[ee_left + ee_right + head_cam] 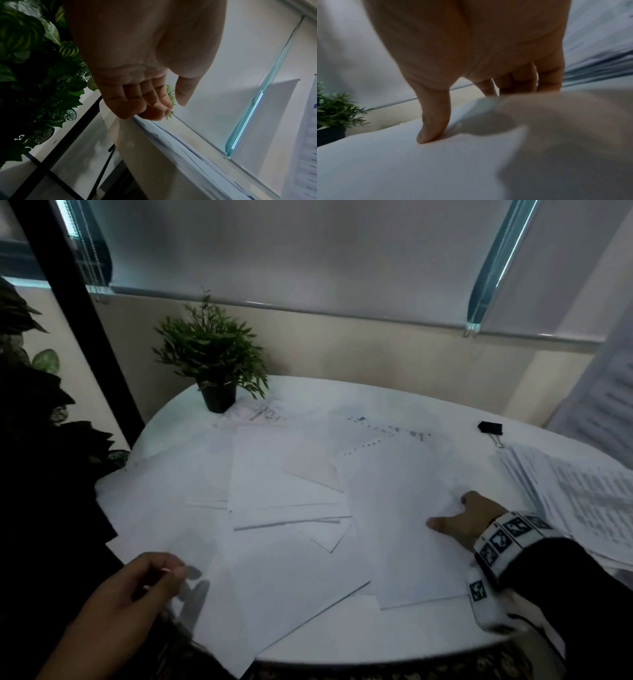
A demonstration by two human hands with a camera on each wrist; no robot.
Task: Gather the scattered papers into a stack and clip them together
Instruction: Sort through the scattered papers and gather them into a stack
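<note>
Several white sheets (pixel 287 484) lie scattered and overlapping across a round white table (pixel 342 648). My right hand (pixel 448 510) is at the right edge of one large sheet (pixel 400 525). Its thumb presses on top of the sheet while its fingers go under the lifted edge, as the right wrist view shows (pixel 471 113). My left hand (pixel 174 571) hovers at the table's near-left edge with fingers loosely curled and nothing in them, which the left wrist view confirms (pixel 169 109). A black binder clip (pixel 490 429) rests at the far right.
A thick pile of printed pages (pixel 582 501) lies at the table's right side, just beyond my right hand. A small potted plant (pixel 215 364) stands at the far left of the table. Large leafy foliage (pixel 30 405) crowds the left side.
</note>
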